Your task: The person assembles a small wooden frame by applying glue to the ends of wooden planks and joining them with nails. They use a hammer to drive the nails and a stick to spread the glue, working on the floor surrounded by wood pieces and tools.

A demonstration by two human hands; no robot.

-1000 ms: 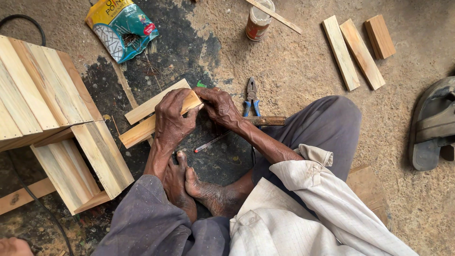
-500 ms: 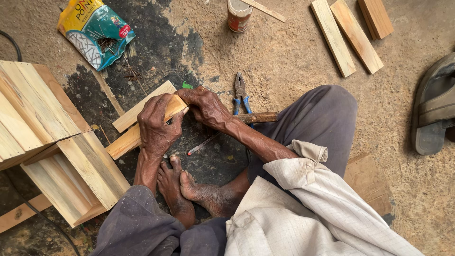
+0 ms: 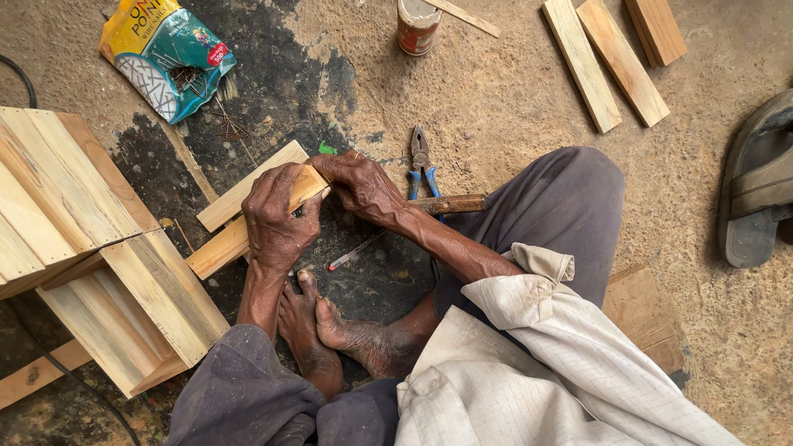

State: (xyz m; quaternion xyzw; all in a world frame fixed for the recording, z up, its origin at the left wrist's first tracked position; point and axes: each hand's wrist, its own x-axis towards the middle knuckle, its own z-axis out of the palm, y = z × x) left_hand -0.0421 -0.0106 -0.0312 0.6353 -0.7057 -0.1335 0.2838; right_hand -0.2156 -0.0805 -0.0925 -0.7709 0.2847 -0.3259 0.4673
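My left hand [image 3: 275,219] lies over a short wooden slat [image 3: 216,249] on the ground and grips it near its right end. My right hand [image 3: 357,187] is closed on that same end, fingertips pressed to the wood right beside my left thumb. A second, paler slat [image 3: 241,188] lies parallel just beyond the first. My bare feet [image 3: 326,334] rest on the dark ground below my hands. What lies between my fingers and the wood is hidden.
A wooden box of slats [image 3: 78,248] stands at the left. Blue-handled pliers [image 3: 420,163] and a wooden tool handle [image 3: 453,203] lie right of my hands, a pencil [image 3: 353,250] below. A bag of nails [image 3: 168,51], a can [image 3: 417,23], loose planks [image 3: 610,59] and a sandal [image 3: 760,186] lie farther off.
Both hands stay on the slat's end, shifting only slightly. The view has drifted, so everything sits a little lower-left in the picture than a second ago.
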